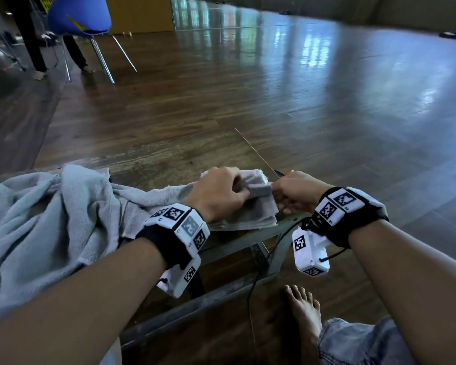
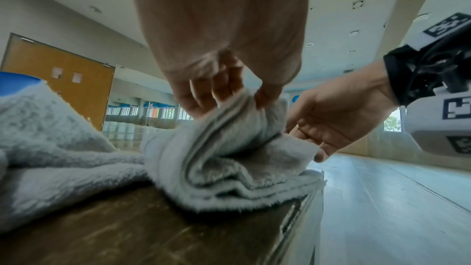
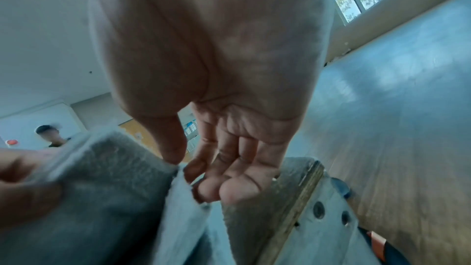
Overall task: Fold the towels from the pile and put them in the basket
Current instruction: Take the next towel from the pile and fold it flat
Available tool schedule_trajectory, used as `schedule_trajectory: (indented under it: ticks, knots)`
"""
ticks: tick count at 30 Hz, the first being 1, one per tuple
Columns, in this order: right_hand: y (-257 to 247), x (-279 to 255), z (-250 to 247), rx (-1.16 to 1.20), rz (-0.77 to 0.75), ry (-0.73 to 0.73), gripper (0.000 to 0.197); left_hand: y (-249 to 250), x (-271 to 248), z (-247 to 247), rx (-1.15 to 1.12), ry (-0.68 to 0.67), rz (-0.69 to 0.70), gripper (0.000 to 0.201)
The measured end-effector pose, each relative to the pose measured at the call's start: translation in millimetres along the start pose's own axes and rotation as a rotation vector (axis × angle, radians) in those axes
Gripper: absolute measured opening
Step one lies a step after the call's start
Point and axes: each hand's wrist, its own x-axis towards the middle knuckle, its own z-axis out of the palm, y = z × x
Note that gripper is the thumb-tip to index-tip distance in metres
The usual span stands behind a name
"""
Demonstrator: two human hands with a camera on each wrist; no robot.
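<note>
Glossy wooden floor (image 1: 274, 88) behind, worn worktop (image 1: 148, 164) in front. Loose towel pile (image 1: 50, 219) heaped on its left part; folded towel (image 1: 248, 217) at its right end. With left hand (image 1: 219, 196), pinches the towel's top flap between thumb and curled fingers (image 2: 224, 86), flap raised off the layers below. Holds right hand (image 1: 295, 193) at the towel's right edge, fingers (image 3: 237, 168) loosely bent, thumb tip touching cloth.

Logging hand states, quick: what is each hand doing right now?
Left hand: closed, pinching the folded towel.
Right hand: fingers loosely curled at the towel's edge; whether it pinches cannot be told.
</note>
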Motion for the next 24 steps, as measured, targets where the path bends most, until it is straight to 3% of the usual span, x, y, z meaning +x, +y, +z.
schedule_trajectory:
  ticks: [2,4,6,11,14,17,21,24]
  knots:
    - [-3.1,-0.3,2.0,0.165,0.015,-0.066,0.029,0.3,0.3,-3.8,-0.013,0.178,-0.011,0.02]
    - [-4.5,-0.1,2.3,0.287,0.026,-0.09,0.026,2.2,0.1,-5.0,-0.053,0.269,0.004,0.018]
    - [-2.6,1.7,1.0,0.307,0.038,-0.08,0.024,3.9,-1.4,-0.7,-0.037,0.212,0.026,0.019]
    - [5.1,6.8,-4.5,0.115,0.085,0.021,0.021,5.2,-9.8,20.3,0.142,-0.153,0.088,0.021]
    - [5.7,9.0,-8.2,0.073,0.071,0.029,0.028,2.6,-11.0,23.9,0.151,-0.18,0.137,0.021]
    - [8.0,7.3,-7.2,0.052,0.087,0.013,0.014,1.5,-10.9,25.0,0.103,-0.075,0.131,0.017]
    - [8.2,3.3,-9.1,0.032,0.097,-0.069,0.015,0.9,-8.9,22.7,-0.033,0.164,-0.006,0.014]
    - [1.5,-0.9,-7.1,0.014,0.047,-0.046,0.015,-2.0,-5.5,18.8,-0.188,0.338,-0.092,0.013]
